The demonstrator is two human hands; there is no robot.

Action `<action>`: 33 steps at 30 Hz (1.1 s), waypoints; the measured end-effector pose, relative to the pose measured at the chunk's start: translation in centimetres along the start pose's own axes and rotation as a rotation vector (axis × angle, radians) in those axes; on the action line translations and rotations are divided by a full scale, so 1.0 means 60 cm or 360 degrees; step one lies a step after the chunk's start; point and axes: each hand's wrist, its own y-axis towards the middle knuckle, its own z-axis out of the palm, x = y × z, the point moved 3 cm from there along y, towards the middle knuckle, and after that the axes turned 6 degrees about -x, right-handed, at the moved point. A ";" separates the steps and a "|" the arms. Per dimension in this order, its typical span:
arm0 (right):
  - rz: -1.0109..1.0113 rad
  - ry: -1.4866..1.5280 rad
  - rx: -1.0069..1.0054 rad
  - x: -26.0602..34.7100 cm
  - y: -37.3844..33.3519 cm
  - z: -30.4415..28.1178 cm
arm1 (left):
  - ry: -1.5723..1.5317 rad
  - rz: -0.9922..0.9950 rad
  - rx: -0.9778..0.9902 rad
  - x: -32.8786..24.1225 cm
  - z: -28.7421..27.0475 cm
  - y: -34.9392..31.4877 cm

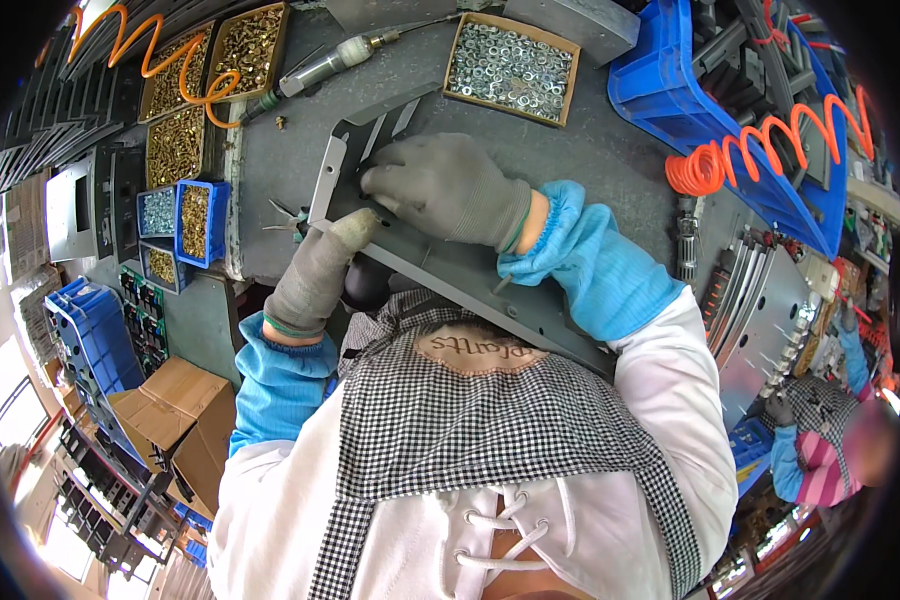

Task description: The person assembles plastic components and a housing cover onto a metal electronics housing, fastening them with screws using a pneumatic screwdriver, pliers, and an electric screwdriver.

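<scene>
A dark grey sheet-metal panel with bent, holed edges lies tilted on the bench, close against my apron. My gloved left hand grips its near edge by the left corner, fingertips over the rim. Inside the panel, near its left end, my gloved right hand rests with curled fingers pressed together. Its fingertips face the end flange, and whatever they hold is hidden. Small pliers lie just left of the panel. A black rounded object shows beneath the panel, beside my left wrist.
Beyond the panel sits a tray of washers. A power screwdriver lies far left, beside brass-coloured fastener trays. Orange coiled hoses hang on both sides. A blue crate stands right; another person works farther right.
</scene>
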 end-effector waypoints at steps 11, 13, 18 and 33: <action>0.0109 0.0149 0.0244 -0.011 0.003 0.011 | 0.0116 0.0015 0.0011 -0.006 -0.001 -0.003; 0.0109 0.0278 0.0154 -0.012 -0.003 0.009 | 0.0101 0.0026 0.0015 -0.008 0.002 -0.002; 0.0091 0.0280 0.0274 -0.026 0.010 -0.053 | 0.0023 0.0043 -0.0029 -0.007 0.008 -0.005; 0.0750 -0.0935 0.0675 -0.280 -0.005 -0.030 | 0.0036 -0.0004 -0.0145 -0.017 0.019 -0.007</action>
